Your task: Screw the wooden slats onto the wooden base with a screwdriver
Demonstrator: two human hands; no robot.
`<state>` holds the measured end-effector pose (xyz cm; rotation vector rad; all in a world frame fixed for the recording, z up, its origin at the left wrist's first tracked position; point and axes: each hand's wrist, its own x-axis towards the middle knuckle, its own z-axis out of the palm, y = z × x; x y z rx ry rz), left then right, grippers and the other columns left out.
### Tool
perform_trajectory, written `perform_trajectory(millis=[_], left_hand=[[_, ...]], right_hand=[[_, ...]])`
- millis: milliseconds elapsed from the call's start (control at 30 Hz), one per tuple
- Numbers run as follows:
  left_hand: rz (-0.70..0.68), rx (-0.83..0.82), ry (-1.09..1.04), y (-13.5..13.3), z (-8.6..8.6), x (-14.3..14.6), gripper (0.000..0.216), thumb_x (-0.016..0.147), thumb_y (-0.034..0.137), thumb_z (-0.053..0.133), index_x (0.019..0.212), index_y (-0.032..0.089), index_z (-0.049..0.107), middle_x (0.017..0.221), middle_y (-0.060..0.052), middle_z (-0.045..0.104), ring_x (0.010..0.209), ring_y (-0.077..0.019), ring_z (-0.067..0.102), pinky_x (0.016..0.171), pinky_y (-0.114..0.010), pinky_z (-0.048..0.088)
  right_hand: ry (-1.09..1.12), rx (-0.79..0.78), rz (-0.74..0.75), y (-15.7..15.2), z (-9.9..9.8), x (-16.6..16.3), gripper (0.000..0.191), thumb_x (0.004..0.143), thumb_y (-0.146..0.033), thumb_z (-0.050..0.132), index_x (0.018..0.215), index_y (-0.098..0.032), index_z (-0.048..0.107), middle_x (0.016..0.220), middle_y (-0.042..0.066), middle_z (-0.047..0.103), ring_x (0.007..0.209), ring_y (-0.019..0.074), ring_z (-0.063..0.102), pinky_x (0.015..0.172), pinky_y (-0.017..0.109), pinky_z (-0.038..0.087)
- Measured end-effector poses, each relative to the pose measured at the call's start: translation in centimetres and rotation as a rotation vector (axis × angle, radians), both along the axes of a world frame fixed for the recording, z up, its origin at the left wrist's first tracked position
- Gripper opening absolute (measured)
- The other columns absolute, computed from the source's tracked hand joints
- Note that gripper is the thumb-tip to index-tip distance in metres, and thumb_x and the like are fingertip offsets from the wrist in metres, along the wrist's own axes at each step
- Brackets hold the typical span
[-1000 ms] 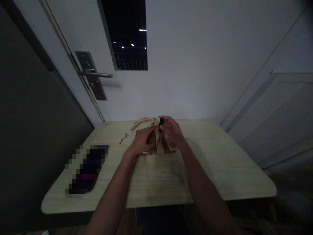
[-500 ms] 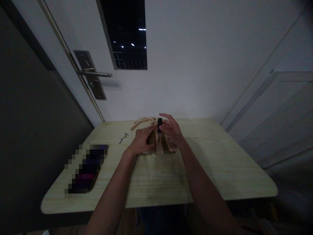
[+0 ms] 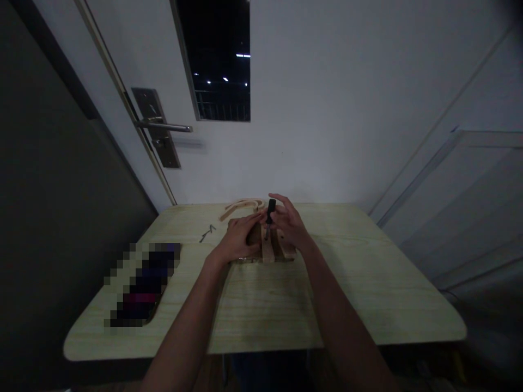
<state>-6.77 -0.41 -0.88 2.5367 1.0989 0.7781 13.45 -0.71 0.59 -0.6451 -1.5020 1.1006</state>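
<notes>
A screwdriver [image 3: 272, 208] with a black handle stands nearly upright, leaning slightly, its tip down at a pale wooden strip [image 3: 268, 251]. My right hand [image 3: 289, 222] has thumb and fingers closed around the handle, with the index finger lifted away. My left hand [image 3: 243, 237] lies on a brown wooden board [image 3: 254, 234], thumb spread from the outstretched fingers, whose tips reach close to the screwdriver. The strip crosses the board, and a second pale strip [image 3: 287, 250] lies under my right hand. Whether a screw sits beneath the tip is too small to tell.
Several dark screws [image 3: 207, 233] lie on the table [image 3: 261, 321] left of the board. Curved pale wooden pieces [image 3: 241, 204] rest behind it. A blurred-out phone-like object [image 3: 145, 286] is at the left. Beyond the table stands a white door with a metal handle [image 3: 167, 127].
The screwdriver handle now leans a little to the right. My left hand stays on the board, and the whole view has shifted slightly.
</notes>
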Motion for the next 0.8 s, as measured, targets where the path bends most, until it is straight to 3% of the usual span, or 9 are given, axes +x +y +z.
perform_trajectory(millis=[167,333,400,600,800], left_hand=[[0.002,-0.003,-0.007,0.11,-0.22,-0.06,0.079,0.074,0.028,0.064,0.149,0.021,0.044,0.158,-0.016,0.046,0.142,-0.0372,0.048,0.114,-0.063,0.037],[0.011,0.016,-0.024,0.21,-0.48,-0.15,0.070,0.074,0.027,0.065,0.142,0.023,0.051,0.156,-0.015,0.050,0.139,-0.0369,0.051,0.112,-0.062,0.040],[0.009,0.019,-0.022,0.20,-0.47,-0.13,0.070,0.074,0.027,0.065,0.143,0.022,0.050,0.156,-0.015,0.049,0.139,-0.0366,0.051,0.113,-0.061,0.039],[0.011,0.011,-0.004,0.28,-0.42,-0.07,0.077,0.073,0.029,0.064,0.148,0.021,0.045,0.156,-0.017,0.048,0.142,-0.0374,0.048,0.113,-0.063,0.037],[-0.002,0.013,-0.012,0.03,-0.10,0.06,0.076,0.073,0.028,0.063,0.147,0.020,0.045,0.157,-0.016,0.047,0.143,-0.0363,0.047,0.114,-0.061,0.038]], right_hand=[[-0.003,0.019,0.017,0.25,-0.26,-0.15,0.050,0.083,-0.047,0.077,0.127,-0.030,0.061,0.108,0.004,0.072,0.083,0.0158,0.072,0.077,0.032,0.063],[-0.015,0.036,0.045,0.23,-0.17,-0.08,0.048,0.090,-0.050,0.067,0.133,-0.030,0.060,0.121,0.008,0.071,0.104,0.0211,0.071,0.084,0.036,0.062],[-0.012,0.043,0.039,0.31,-0.23,-0.04,0.049,0.088,-0.049,0.071,0.131,-0.029,0.060,0.119,0.008,0.071,0.102,0.0212,0.071,0.085,0.037,0.062],[-0.054,0.064,-0.104,0.46,-0.36,-0.12,0.049,0.079,-0.047,0.080,0.122,-0.032,0.064,0.110,0.004,0.071,0.092,0.0196,0.069,0.086,0.038,0.061],[-0.048,0.055,-0.014,0.26,0.09,0.02,0.047,0.089,-0.051,0.069,0.130,-0.030,0.062,0.119,0.008,0.070,0.104,0.0227,0.069,0.090,0.042,0.061]])
